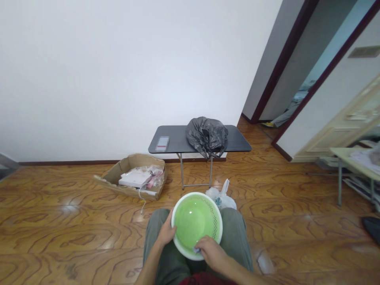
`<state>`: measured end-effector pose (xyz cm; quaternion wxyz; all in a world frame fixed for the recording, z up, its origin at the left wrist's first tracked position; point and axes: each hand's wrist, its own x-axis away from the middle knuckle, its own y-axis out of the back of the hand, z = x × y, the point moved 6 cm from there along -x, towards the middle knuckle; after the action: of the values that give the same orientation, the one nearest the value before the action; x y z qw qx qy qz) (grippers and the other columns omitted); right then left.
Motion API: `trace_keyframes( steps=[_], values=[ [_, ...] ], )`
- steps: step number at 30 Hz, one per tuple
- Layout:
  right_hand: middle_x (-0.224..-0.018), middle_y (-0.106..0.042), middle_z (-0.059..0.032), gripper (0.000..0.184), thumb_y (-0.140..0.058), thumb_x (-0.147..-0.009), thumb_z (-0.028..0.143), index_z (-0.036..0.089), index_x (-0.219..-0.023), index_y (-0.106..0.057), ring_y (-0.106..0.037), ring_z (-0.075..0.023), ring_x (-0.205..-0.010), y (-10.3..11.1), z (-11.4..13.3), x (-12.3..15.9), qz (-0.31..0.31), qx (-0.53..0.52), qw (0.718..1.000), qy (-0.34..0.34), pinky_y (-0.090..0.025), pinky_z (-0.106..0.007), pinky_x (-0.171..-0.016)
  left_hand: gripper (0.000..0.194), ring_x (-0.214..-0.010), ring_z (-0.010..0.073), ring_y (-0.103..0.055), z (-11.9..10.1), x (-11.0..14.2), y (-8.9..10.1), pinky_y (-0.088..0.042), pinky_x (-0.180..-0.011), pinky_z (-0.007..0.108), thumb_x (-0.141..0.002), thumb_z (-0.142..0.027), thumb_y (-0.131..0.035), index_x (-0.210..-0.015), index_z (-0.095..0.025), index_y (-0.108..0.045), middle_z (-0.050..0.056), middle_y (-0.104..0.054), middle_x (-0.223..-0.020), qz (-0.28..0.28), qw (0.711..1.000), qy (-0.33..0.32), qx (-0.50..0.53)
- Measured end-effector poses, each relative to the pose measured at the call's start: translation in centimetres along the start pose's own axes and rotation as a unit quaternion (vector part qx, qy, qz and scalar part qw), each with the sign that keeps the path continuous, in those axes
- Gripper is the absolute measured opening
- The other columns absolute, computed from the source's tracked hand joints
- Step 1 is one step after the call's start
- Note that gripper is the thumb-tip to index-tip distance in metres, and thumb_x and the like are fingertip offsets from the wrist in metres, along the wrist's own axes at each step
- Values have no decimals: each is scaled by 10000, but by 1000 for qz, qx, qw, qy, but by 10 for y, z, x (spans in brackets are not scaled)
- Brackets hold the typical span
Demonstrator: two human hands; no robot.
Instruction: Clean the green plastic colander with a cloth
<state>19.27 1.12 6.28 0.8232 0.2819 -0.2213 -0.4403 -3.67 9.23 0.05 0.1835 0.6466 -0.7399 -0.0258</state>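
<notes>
A round plastic basin (pixel 194 221), green inside with a white rim and a band of small holes or a pattern on its right wall, rests on my lap between my knees. My left hand (pixel 168 230) grips its rim on the left, with the thumb over the edge. Closed at the near side of the basin, my right hand (pixel 210 250) holds a small greyish-white cloth (pixel 196 250) against the inner wall near the rim. Most of the cloth is hidden by the fingers.
Ahead stands a small black folding table (pixel 178 139) with a black plastic bag (pixel 206 136) and a blurred card-like item (pixel 162 143). A cardboard box (pixel 114 184) with packaging lies left on the floor. A white plastic bag (pixel 227 201) sits beyond my right knee; another table (pixel 341 152) is far right.
</notes>
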Motion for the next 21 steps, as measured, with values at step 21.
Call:
trace_keyframes(
  steps=[21],
  values=[
    [-1155,-804,-117,465,-437,-850,86,202,-1103,-809,-722,-245,-1106,73,-37,0,-156,33,984,-75,-546,-412,-1041,995,-1562,328,-327,7,-2,1,-198,-1317,430,-718,-293,-687,-1623,-137,-302,113,-445,-1644,0,1000,12,0]
  ],
)
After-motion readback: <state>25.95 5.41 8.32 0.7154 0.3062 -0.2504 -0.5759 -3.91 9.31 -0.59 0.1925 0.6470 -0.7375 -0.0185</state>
